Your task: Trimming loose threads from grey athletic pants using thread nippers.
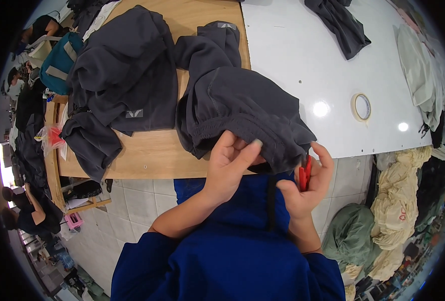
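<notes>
A dark grey garment with a gathered elastic waistband point(227, 125), apparently trousers, lies across the table's near edge. My left hand point(227, 168) pinches that waistband between thumb and fingers, with some fingertips hidden under the cloth. In my right hand point(307, 188) is a pair of red-handled snips point(305, 173), held at the garment's right end. Their dark blades are mostly lost against the cloth, so I cannot tell whether they touch it.
More dark grey garments point(127, 70) are heaped at the left on the wooden tabletop point(157, 160). On the white table point(282, 30) lie a tape roll point(361, 107) and another dark piece point(340, 27). Cream cloth point(398, 200) and a green bundle point(350, 233) stand at right. People work at far left.
</notes>
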The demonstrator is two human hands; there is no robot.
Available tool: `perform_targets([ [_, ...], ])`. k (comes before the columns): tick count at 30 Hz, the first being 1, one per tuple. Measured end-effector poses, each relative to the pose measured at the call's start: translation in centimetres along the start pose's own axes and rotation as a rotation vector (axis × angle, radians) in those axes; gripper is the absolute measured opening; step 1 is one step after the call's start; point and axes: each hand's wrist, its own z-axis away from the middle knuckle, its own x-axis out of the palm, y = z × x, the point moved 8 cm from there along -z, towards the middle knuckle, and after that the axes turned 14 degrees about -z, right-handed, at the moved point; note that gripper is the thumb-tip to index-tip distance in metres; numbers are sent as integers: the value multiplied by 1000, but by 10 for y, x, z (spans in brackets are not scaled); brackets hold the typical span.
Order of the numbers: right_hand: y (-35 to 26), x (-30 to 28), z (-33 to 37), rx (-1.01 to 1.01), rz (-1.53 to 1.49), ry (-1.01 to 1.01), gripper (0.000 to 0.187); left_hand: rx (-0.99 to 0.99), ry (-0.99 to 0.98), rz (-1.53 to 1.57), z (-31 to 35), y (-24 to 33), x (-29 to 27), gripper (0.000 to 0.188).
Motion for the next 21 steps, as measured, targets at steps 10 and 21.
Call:
perform_targets([
  [10,-3,8,-7,-306,595,-79,27,-45,35,-52,-1,-4,-8,30],
  [21,20,1,-8,66,331,61,5,15,55,-44,-4,-4,-6,31],
])
